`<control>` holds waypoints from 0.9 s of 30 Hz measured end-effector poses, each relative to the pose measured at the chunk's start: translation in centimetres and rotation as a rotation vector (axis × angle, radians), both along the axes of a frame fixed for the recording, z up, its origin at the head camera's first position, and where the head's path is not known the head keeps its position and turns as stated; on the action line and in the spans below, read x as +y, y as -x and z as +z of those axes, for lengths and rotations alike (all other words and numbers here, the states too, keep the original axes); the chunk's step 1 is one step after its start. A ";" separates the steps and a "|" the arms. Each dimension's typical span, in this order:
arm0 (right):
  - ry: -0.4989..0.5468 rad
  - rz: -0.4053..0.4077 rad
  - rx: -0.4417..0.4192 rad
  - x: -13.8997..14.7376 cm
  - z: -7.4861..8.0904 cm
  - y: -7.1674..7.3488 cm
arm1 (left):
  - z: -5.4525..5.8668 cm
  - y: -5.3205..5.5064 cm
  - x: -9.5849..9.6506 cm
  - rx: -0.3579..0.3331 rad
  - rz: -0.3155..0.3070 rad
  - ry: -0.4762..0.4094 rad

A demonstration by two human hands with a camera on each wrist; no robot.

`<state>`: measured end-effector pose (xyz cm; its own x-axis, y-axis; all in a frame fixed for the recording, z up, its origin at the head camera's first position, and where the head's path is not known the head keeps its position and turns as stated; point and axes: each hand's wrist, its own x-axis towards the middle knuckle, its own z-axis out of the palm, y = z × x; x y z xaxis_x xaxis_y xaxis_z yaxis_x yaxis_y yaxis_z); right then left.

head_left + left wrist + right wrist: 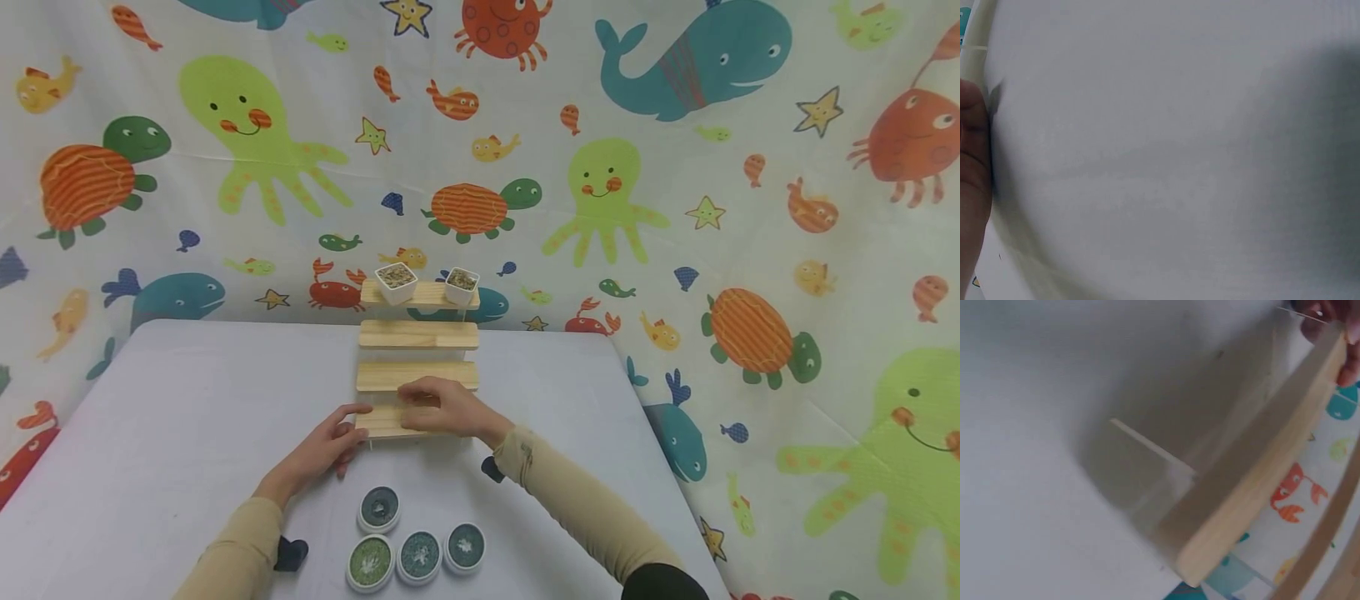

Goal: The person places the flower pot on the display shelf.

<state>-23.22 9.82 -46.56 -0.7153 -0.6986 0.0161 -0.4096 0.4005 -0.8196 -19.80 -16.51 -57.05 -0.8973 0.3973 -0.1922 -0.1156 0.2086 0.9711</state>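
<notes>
A four-step wooden display shelf [417,377] with clear supports stands on the white table. My left hand [322,450] grips the left end of its lowest board [381,427], the index finger at the board's edge. In the right wrist view, fingertips [1350,372] lie around the far end of that board. My right hand [450,407] is over the lowest board, its fingers bent and their tips down at the wood. I cannot tell whether it pinches anything. In the left wrist view only part of the left hand [972,162] shows, at the left edge.
Two small white square pots [397,283] with dry brownish contents stand on the top board. Nearer me are several round white tubs, one with a green top [371,562], others dark blue-green [419,557]. A sea-animal curtain [480,150] hangs behind the table [225,400].
</notes>
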 end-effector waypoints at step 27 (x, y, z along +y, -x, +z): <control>-0.196 0.481 0.175 -0.3 -5.3 -2.4 | 0.3 -0.2 0.1 0.036 -0.018 -0.033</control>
